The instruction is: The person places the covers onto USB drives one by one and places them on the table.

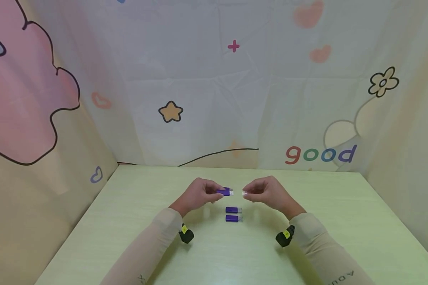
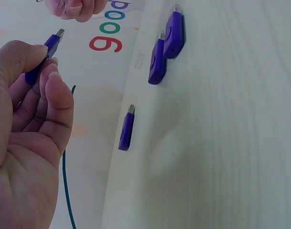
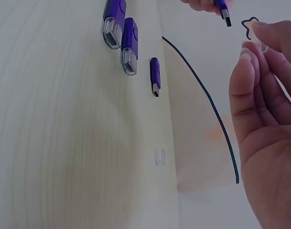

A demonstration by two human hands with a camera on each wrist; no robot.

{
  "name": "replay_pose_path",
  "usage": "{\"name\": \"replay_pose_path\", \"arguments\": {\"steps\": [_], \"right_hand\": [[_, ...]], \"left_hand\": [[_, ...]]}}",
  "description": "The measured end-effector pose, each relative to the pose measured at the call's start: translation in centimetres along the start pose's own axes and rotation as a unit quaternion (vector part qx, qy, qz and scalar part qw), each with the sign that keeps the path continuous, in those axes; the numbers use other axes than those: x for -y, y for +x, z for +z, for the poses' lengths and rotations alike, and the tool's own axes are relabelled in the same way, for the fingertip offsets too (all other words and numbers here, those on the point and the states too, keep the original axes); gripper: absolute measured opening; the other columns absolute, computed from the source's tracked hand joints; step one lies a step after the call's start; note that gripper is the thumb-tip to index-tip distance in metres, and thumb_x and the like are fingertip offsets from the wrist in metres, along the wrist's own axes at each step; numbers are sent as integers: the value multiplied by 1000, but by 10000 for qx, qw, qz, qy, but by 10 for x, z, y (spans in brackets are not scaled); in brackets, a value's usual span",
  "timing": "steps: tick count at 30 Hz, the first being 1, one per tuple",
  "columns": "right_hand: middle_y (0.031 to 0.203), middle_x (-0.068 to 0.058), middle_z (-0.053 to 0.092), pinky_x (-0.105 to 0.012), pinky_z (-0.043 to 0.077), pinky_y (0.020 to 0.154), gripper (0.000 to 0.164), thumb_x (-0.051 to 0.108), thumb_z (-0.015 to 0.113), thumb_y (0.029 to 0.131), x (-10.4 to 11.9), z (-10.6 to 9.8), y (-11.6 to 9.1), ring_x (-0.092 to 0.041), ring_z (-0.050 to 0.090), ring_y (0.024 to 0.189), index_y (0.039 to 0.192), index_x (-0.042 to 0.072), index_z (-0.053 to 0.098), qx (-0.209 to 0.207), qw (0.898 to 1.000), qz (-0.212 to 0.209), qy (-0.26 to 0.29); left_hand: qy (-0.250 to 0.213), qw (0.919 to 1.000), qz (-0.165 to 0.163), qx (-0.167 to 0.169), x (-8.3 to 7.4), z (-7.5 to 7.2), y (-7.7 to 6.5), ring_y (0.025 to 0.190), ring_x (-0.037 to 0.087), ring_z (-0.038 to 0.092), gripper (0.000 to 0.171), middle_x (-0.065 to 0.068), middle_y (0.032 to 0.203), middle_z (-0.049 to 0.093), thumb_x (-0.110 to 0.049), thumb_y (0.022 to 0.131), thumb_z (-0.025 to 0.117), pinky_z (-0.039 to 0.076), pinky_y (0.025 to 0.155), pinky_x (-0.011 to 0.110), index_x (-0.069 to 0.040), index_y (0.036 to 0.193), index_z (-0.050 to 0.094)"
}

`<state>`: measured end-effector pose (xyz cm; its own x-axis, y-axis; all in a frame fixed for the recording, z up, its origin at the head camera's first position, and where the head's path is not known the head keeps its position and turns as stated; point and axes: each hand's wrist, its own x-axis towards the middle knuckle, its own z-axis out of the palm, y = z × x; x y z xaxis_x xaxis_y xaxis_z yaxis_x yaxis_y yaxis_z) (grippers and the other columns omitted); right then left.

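Over the pale table (image 1: 235, 253), pinching an uncapped purple USB stick (image 1: 227, 192) in the left grip (image 1: 204, 192), with two capped sticks (image 1: 231, 210) and one bare stick (image 2: 126, 130) lying mid-table, and a clear cap (image 1: 244, 193) pinched in the right grip (image 1: 267, 192). Seemingly halfway: two bare, two capped.

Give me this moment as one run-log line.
left hand: holds uncapped purple USB stick | right hand: pinches clear cap | table: two capped sticks, another uncapped stick, loose clear cap

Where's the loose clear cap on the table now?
In the right wrist view, the loose clear cap lies near the table's far edge, pictured below the uncapped purple stick and left of the right hand.
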<state>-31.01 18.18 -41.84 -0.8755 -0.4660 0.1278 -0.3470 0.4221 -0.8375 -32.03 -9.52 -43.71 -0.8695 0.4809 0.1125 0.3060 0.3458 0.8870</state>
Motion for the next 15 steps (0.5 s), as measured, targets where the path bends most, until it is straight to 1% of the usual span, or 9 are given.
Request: {"name": "replay_pose_path", "arguments": {"steps": [3,5,7,9,12,15], "right_hand": [[93,-2,72,-33,56,72,24,34,75,79,-1,1,0,-22,68,82,97,19,73,-7,9998,-119,137],[92,-2,72,-34,56,71,29,37,77,76,-4,2,2,-24,68,81,97,17,74,7,9996,-213,210],[91,-3,72,-34,56,70,30,36,77,76,-4,3,2,-28,67,80,97,14,74,43,9994,-229,269],[90,-4,72,-36,56,70,32,35,77,76,-4,4,3,-30,66,79,98,12,74,84,9992,-242,304],[88,-4,72,-41,56,70,32,35,77,76,-3,4,3,-27,65,75,98,11,74,119,9991,-272,316],[86,-4,72,-45,55,70,30,34,77,77,-4,5,4,-23,64,72,97,12,74,110,9989,-296,337]], "left_hand": [[-72,9999,103,34,-2,2,0,70,16,60,17,0,87,71,-27,82,73,54,67,40,-21,98,74],[-79,9998,199,59,-1,3,2,69,15,60,18,-1,87,71,-30,81,74,52,63,35,-23,98,74],[-94,9996,242,67,-4,5,1,68,15,59,18,-1,86,71,-30,81,73,51,61,34,-23,98,74],[-128,9995,269,76,-6,6,0,68,15,59,19,-1,86,71,-31,81,74,52,63,37,-23,98,74],[-161,9994,313,78,-9,7,0,69,16,60,19,0,85,70,-30,81,74,52,63,38,-23,98,74],[-183,9992,350,74,-10,8,0,69,16,60,18,1,84,70,-30,81,74,52,62,36,-22,97,74]]}}
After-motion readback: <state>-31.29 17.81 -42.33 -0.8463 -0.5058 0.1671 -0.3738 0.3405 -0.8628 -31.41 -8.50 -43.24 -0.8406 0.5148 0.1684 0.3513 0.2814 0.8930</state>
